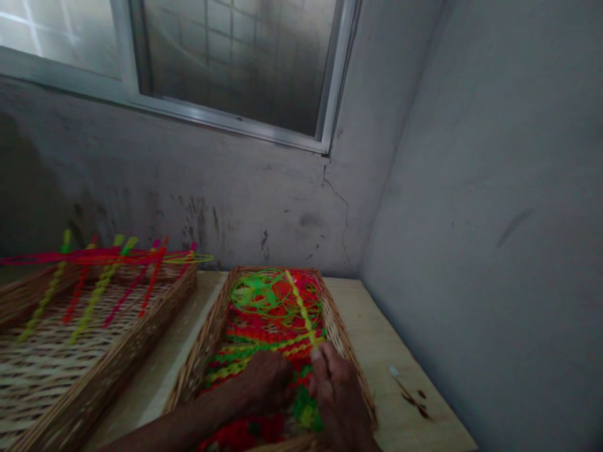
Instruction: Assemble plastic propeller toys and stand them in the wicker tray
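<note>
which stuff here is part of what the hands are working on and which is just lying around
In hand: left hand; right hand; yellow twisted strand at the right hand's fingers; right wicker tray of neon strands.
Lying about: left wicker tray with draped strands; dark scraps on the wooden table.

Yellow twisted strip (301, 311): taut, diagonal across wicker basket (206, 333), atop red-green strip pile (264, 333) filling it.

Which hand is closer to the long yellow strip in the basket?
Right. The right hand grips the near end of the yellow strip; the left hand rests just left of it.
</note>
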Tool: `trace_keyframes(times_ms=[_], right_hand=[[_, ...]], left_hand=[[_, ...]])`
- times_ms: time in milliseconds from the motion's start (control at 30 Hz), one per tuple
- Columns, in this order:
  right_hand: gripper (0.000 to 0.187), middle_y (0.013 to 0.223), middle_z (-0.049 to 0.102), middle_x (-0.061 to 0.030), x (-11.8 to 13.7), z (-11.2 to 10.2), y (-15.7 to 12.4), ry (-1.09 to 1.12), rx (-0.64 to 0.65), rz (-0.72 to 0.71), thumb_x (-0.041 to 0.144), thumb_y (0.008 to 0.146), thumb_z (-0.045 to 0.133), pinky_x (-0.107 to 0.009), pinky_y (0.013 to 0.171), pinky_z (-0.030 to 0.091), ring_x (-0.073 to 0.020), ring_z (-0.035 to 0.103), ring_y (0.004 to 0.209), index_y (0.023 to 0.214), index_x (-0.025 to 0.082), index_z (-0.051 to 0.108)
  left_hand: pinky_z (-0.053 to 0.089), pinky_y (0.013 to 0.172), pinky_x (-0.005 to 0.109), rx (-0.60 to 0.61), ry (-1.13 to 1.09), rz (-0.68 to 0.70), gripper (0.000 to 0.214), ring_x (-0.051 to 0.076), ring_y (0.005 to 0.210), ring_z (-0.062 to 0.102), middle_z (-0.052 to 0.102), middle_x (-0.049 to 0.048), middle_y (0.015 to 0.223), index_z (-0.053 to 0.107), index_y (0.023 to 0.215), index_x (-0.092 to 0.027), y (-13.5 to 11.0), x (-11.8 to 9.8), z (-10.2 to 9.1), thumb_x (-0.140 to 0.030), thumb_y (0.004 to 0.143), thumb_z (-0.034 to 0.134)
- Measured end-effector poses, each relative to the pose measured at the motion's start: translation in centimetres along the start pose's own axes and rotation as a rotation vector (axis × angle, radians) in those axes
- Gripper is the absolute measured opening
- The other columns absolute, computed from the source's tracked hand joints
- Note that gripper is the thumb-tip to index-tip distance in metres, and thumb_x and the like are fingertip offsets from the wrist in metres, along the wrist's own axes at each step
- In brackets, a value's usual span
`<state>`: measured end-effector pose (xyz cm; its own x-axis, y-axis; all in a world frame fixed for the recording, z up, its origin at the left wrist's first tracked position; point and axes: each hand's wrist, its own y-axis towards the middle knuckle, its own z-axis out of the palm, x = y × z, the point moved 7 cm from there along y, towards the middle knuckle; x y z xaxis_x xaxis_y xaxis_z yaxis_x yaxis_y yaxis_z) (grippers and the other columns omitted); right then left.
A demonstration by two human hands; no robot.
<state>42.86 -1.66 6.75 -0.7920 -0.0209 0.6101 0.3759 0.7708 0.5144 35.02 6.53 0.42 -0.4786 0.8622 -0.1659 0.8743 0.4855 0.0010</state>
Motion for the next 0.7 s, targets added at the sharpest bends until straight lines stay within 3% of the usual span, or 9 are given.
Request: trace_keyframes(times_ms=[100,200,333,433,567,700], right_hand=[[0.035,0.045,0.050,0.0037,-3.2,-1.7,-0.2,-0.019,-0.086,0.049,0.039,0.089,0.028,-0.020,0.039,0.035,-0.0111,0.049,0.039,0.065,0.024,0.049],[0.035,0.044,0.050,0.0030,-4.2,-1.8,-1.0,0.032,-0.103,0.074,0.040,0.088,0.027,-0.022,0.039,0.036,-0.0126,0.050,0.038,0.066,0.025,0.050],[0.036,0.044,0.049,0.0031,-5.0,-1.3,-1.5,0.157,-0.076,0.247,0.048,0.086,0.026,-0.024,0.036,0.038,-0.0138,0.049,0.035,0.068,0.025,0.048],[0.036,0.050,0.053,0.0015,-5.4,-1.1,-1.7,0.222,-0.056,0.350,0.052,0.083,0.027,-0.024,0.038,0.041,-0.0140,0.051,0.038,0.071,0.024,0.047],[0.037,0.050,0.053,0.0010,-5.6,-1.2,-1.7,0.208,-0.079,0.332,0.052,0.083,0.028,-0.024,0.040,0.041,-0.0142,0.052,0.040,0.069,0.024,0.048],[0.040,0.048,0.052,0.0008,-5.9,-1.2,-1.7,0.148,-0.061,0.298,0.054,0.083,0.026,-0.024,0.043,0.042,-0.0154,0.053,0.043,0.071,0.024,0.049]], left_hand=[[0.028,0.042,0.022,0.013,0.045,-0.075,0.020,0.013,0.045,0.047,0.058,0.0012,0.051,0.064,0.060,-0.017,0.0,0.2,-0.7,-0.029,0.071,0.051],[0.024,0.042,0.022,-0.007,0.009,-0.095,0.015,0.012,0.045,0.044,0.059,0.0008,0.054,0.064,0.064,-0.018,-0.3,0.4,-1.3,-0.025,0.066,0.051],[0.021,0.042,0.021,-0.030,-0.011,-0.074,0.015,0.011,0.045,0.043,0.058,0.0011,0.054,0.063,0.065,-0.017,-0.2,0.6,-3.0,-0.020,0.063,0.049],[0.022,0.042,0.021,-0.055,0.000,-0.037,0.014,0.011,0.045,0.043,0.057,0.0012,0.053,0.062,0.061,-0.017,0.3,0.4,-5.1,-0.023,0.066,0.050],[0.027,0.044,0.023,-0.069,0.111,-0.029,0.015,0.016,0.049,0.050,0.060,0.0036,0.056,0.063,0.067,-0.018,1.6,0.3,-7.3,-0.022,0.068,0.049],[0.036,0.051,0.028,-0.104,0.285,-0.010,0.018,0.022,0.056,0.057,0.062,0.0098,0.063,0.063,0.072,-0.015,2.8,1.0,-6.9,-0.016,0.071,0.045]])
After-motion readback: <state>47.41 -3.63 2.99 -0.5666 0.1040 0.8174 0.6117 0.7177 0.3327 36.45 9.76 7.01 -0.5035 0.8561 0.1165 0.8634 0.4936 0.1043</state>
